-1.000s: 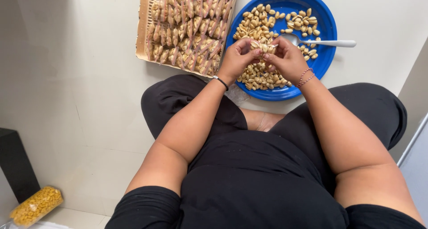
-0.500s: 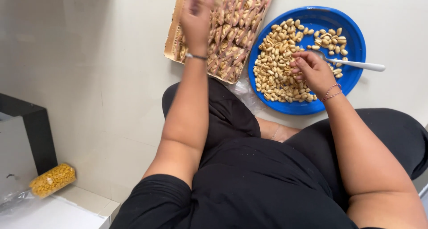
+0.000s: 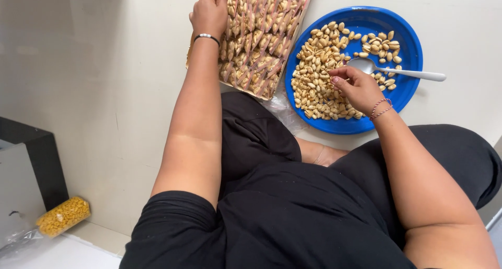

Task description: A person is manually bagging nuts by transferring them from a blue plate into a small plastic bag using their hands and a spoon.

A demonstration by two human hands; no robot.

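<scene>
I sit on a pale floor with a round blue plate (image 3: 408, 33) of loose peanuts (image 3: 316, 75) in front of me. My right hand (image 3: 358, 86) rests over the peanut pile, fingers curled at the nuts. A white spoon (image 3: 402, 71) lies across the plate just beyond that hand. My left hand (image 3: 210, 12), with a dark bracelet at the wrist, is stretched out to the left end of a flat tray (image 3: 264, 33) filled with rows of small clear packets of peanuts. Whether its fingers hold a packet I cannot tell.
A clear bag of yellow grains (image 3: 64, 215) lies at the lower left beside a dark box (image 3: 31, 164). Crumpled clear plastic (image 3: 285, 109) sits between the tray and my knee. My black-clothed legs fill the lower frame.
Both hands were together over the plate a second ago. The left hand then reached out to the packet tray and stays there; the right hand stayed on the peanuts.
</scene>
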